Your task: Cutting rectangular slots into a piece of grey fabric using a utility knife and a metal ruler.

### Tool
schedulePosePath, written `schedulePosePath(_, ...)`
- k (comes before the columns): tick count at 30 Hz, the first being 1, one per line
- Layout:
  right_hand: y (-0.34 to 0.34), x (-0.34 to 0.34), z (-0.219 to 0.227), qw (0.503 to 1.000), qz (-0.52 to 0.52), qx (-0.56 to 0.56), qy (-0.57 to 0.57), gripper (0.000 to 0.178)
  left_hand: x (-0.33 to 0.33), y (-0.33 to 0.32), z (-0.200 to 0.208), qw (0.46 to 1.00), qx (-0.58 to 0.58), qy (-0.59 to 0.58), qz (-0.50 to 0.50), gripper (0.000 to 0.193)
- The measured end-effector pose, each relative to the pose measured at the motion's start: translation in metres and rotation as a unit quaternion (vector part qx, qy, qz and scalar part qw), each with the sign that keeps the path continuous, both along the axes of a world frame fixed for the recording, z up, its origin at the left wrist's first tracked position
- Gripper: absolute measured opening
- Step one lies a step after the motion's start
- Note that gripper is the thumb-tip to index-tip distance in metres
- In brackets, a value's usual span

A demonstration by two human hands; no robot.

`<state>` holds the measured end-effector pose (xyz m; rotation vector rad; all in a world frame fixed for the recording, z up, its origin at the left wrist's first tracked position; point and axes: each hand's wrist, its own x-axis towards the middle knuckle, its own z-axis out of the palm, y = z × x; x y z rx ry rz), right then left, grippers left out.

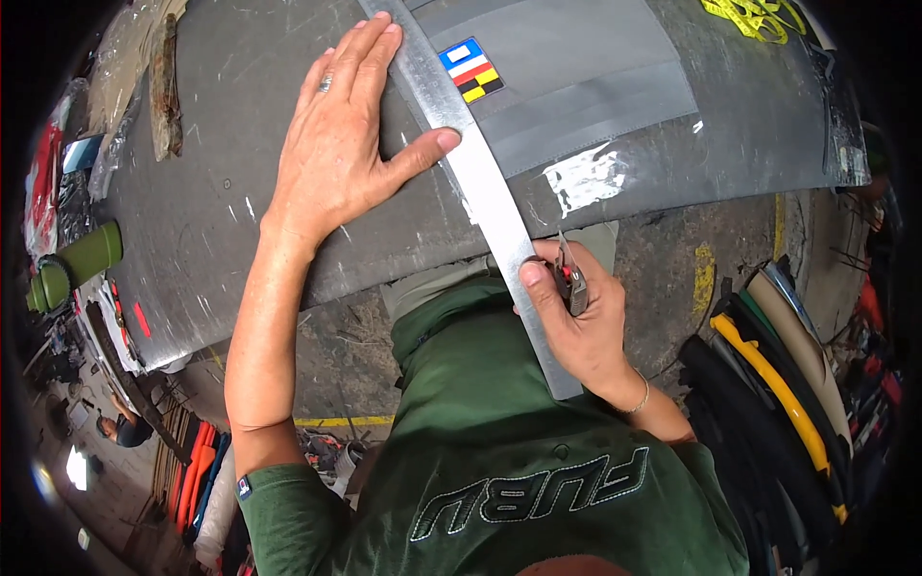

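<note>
A long steel ruler (490,187) lies slantwise along the left edge of a grey fabric piece (615,106), its near end reaching past the table edge. My left hand (336,144) lies flat with fingers stretched out, fingertips and thumb on the ruler. Beside the ruler's near end, my right hand (591,322) is closed around a small metal cutting tool (573,283) with a thin point facing up and a red part. The right thumb and fingers also touch the ruler. A colourful patch (472,69) shows on the fabric next to the ruler.
The dark table (221,182) has a worn white patch (586,178) near its front edge. A yellow tape measure (754,14) lies far right. A green cylindrical container (77,267) sits at the left. Material rolls (768,384) stand on the right; orange rolls (197,470) lie lower left.
</note>
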<state>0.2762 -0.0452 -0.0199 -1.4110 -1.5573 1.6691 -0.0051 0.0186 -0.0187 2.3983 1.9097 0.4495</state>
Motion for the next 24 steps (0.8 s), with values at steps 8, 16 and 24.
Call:
schedulePosePath(8,0.0007,0.0023,-0.0085,1.000,-0.013,0.015,0.009,0.024,0.0058,0.0002,0.0025,1.000,0.002,0.002,0.000,0.115)
schedulePosePath(16,0.0013,-0.0019,-0.0070,0.998,-0.054,-0.020,0.028,0.020,0.0052,0.0011,0.0004,1.000,0.003,-0.004,-0.001,0.115)
schedulePosePath(24,0.0052,-0.0058,-0.0068,0.997,-0.054,0.046,0.042,0.021,0.0035,0.0006,0.0050,1.000,0.005,-0.006,0.006,0.115)
